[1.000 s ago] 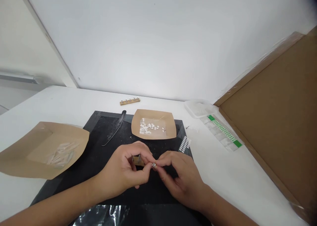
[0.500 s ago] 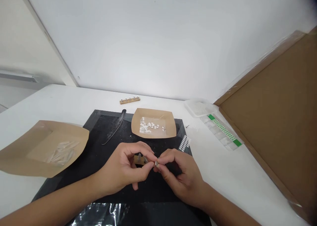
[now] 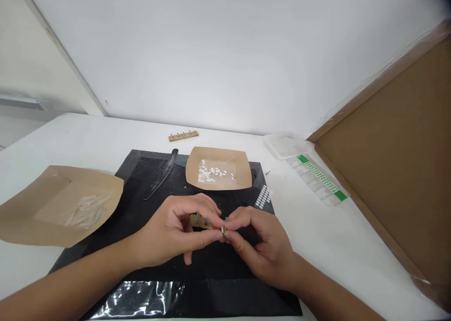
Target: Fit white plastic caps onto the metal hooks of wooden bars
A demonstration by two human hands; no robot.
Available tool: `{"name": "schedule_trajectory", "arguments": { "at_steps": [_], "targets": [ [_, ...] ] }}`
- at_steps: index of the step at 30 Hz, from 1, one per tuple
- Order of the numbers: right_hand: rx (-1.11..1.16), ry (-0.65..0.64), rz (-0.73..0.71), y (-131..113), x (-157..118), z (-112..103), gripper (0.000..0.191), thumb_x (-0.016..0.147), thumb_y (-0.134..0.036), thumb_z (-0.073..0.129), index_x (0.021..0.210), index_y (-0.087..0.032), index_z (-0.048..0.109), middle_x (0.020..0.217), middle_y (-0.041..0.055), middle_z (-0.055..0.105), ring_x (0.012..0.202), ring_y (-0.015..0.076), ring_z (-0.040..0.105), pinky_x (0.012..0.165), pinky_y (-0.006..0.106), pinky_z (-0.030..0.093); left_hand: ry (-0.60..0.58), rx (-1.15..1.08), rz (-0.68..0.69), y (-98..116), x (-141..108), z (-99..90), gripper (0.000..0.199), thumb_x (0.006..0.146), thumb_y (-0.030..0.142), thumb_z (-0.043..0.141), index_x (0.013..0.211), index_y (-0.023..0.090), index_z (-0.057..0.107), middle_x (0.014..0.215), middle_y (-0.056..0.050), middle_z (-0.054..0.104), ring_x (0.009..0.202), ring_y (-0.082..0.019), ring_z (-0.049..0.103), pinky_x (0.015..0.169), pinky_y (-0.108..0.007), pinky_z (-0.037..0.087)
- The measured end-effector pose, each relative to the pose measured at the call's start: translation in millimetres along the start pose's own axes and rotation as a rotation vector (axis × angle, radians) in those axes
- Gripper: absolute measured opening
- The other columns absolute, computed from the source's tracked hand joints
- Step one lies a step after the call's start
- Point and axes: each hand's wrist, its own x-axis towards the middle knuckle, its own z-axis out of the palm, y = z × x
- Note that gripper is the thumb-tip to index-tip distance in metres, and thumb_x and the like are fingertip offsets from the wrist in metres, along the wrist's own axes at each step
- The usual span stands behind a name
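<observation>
Thumb and fingertips of my left hand [image 3: 186,229] are pinched on one side of a small shiny metallic piece [image 3: 223,230]. My right hand [image 3: 264,246] pinches the same piece from the other side, so the fingertips of both hands nearly meet. Fingers hide most of the piece. Behind my left fingers, a wooden strip [image 3: 201,221] with small metal posts shows partly; what supports it is hidden. Both hands are above the black mat [image 3: 207,290]. Just beyond them is a cardboard tray [image 3: 218,185] with small white pieces inside.
A larger cardboard tray [image 3: 31,217] with clear nail-shaped pieces is at left. A curved black file [image 3: 165,173] lies on the mat. Behind is a wooden strip with posts [image 3: 183,135]. At right are a white sticker sheet [image 3: 263,197], a clear case [image 3: 319,182] and a cardboard box [image 3: 391,156].
The view has shifted slightly, with objects on the table a little higher in the picture. My fingertips have adjusted slightly around the metallic piece, which both hands still pinch.
</observation>
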Motion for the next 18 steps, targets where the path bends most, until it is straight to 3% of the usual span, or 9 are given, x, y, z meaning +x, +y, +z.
{"name": "schedule_trajectory", "arguments": {
  "at_steps": [9,14,18],
  "targets": [
    [0.04,0.007,-0.008,0.9,-1.0,-0.9,0.012,0.101,-0.014,0.07,0.109,-0.023,0.071,0.089,0.0012,0.08,0.082,0.0142,0.077,0.077,0.025,0.06,-0.039,-0.005,0.034,0.0,-2.8,-1.7,0.022,0.095,0.014,0.077,0.113,0.023,0.084,0.115,-0.01,0.072,0.071,-0.013,0.074,0.042,-0.012,0.062],
    [0.039,0.002,0.001,0.4,-1.2,-1.2,0.011,0.101,-0.014,0.07,0.108,-0.022,0.071,0.09,0.0024,0.081,0.084,0.0151,0.078,0.077,0.026,0.061,-0.042,0.001,0.053,-1.8,-2.8,-3.0,0.023,0.096,0.012,0.076,0.114,0.024,0.084,0.106,-0.009,0.073,0.07,-0.013,0.073,0.042,-0.012,0.061],
    [0.034,0.007,0.014,-0.5,-1.0,-1.5,0.009,0.101,-0.016,0.07,0.108,-0.022,0.071,0.089,0.0025,0.08,0.083,0.0155,0.078,0.075,0.026,0.062,-0.009,0.041,0.125,0.8,-1.1,-0.5,0.023,0.094,0.01,0.077,0.11,0.024,0.084,0.094,-0.008,0.075,0.091,-0.022,0.076,0.044,-0.014,0.063]
  ]
}}
